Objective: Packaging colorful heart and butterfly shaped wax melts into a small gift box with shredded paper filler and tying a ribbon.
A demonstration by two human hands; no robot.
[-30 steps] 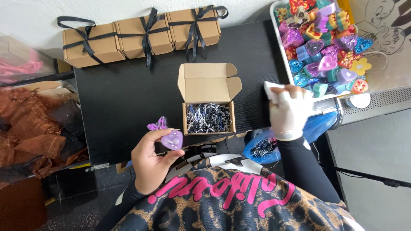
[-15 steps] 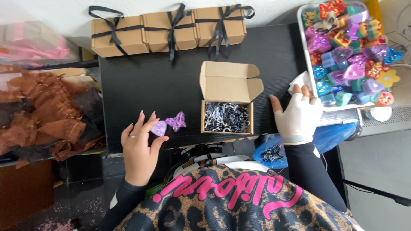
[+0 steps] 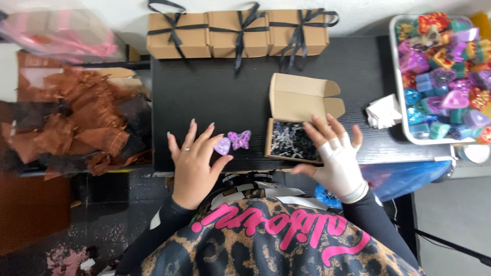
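Head view: a lilac heart-shaped piece (image 3: 222, 146) is pinched between thumb and forefinger of the left hand (image 3: 194, 163), the other fingers fanned out, low on the black surface (image 3: 215, 92). Just beside it, touching, a purple butterfly piece (image 3: 239, 139) lies flat. The right hand (image 3: 335, 156), partly covered by a white fingerless glove, is spread over the open cardboard box (image 3: 299, 120) of dark shredded filling. Three ribbon-tied boxes (image 3: 238, 33) are lined up along the far edge, and a tray (image 3: 396, 76) of coloured pieces is seen at right.
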